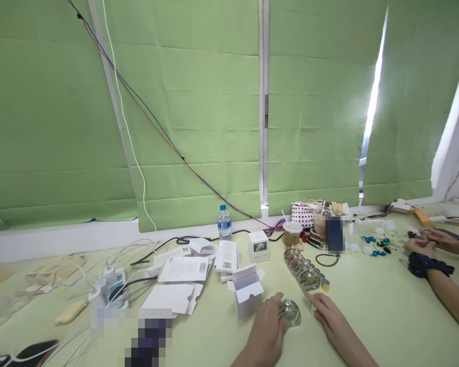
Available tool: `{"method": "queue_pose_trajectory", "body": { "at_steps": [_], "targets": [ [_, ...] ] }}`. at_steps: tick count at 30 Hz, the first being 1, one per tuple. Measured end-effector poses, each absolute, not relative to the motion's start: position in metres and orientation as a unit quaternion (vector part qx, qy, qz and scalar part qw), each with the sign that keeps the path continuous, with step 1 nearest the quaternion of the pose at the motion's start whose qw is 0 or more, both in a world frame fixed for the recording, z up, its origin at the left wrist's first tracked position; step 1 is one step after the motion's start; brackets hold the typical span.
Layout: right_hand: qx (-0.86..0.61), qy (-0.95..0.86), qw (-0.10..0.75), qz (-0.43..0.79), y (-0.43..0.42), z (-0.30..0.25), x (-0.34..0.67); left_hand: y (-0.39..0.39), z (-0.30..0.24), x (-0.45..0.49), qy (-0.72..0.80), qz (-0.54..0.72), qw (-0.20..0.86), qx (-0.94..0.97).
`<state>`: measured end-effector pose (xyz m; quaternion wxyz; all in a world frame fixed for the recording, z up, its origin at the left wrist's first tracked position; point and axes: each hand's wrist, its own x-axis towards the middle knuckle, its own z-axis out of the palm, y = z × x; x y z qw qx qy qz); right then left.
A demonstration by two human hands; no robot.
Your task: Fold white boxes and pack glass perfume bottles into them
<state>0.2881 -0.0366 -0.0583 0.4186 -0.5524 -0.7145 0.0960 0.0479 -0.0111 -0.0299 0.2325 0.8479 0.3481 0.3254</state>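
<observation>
A small, rounded clear glass bottle point(290, 313) rests on the table in front of me. My left hand point(266, 326) is closed around its left side, partly hiding it. To the right of that bottle is my right hand point(328, 317), fingers stretched forward and holding nothing I can make out. Its fingertips come near the front end of a row of similar glass bottles point(309, 278), several of them close together. Gold-coloured caps point(325, 284) stand along the row's right side. Left of my hands, an upright white box point(248, 295) has its top flaps raised.
Flattened white cartons point(185, 269) lie to the left, near tangled cables and white plugs point(99, 293). A closed white box point(259, 246), a water bottle point(225, 224) and a drink cup point(291, 235) stand behind. At right, another person's hands point(424, 245) work near small coloured parts point(378, 245).
</observation>
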Motion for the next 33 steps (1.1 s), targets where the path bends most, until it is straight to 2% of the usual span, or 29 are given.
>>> {"method": "queue_pose_trajectory", "body": {
  "at_steps": [4,10,17,20,23,29,33],
  "targets": [
    [-0.624,-0.625,0.469,0.020,-0.032,-0.068,0.302,-0.011,-0.030,0.047,0.349,0.323,0.233,0.848],
    [-0.659,-0.610,0.436,-0.055,-0.035,-0.066,0.303,-0.011,-0.027,0.047,0.344,0.331,0.284,0.832],
    [-0.617,-0.694,0.370,0.034,-0.045,-0.055,0.280,-0.014,-0.022,0.048,0.357,0.323,0.348,0.804],
    [-0.622,-0.690,0.368,0.048,-0.044,-0.055,0.277,-0.014,-0.019,0.048,0.343,0.318,0.358,0.808],
    [-0.608,-0.666,0.417,0.113,-0.046,-0.048,0.271,-0.015,-0.014,0.048,0.333,0.325,0.361,0.808],
    [-0.529,-0.434,0.630,0.366,-0.048,-0.033,0.243,-0.020,-0.006,0.047,0.304,0.329,0.327,0.832],
    [-0.452,-0.317,0.688,0.471,-0.046,-0.033,0.231,-0.023,-0.002,0.047,0.307,0.302,0.311,0.847]
  ]
}}
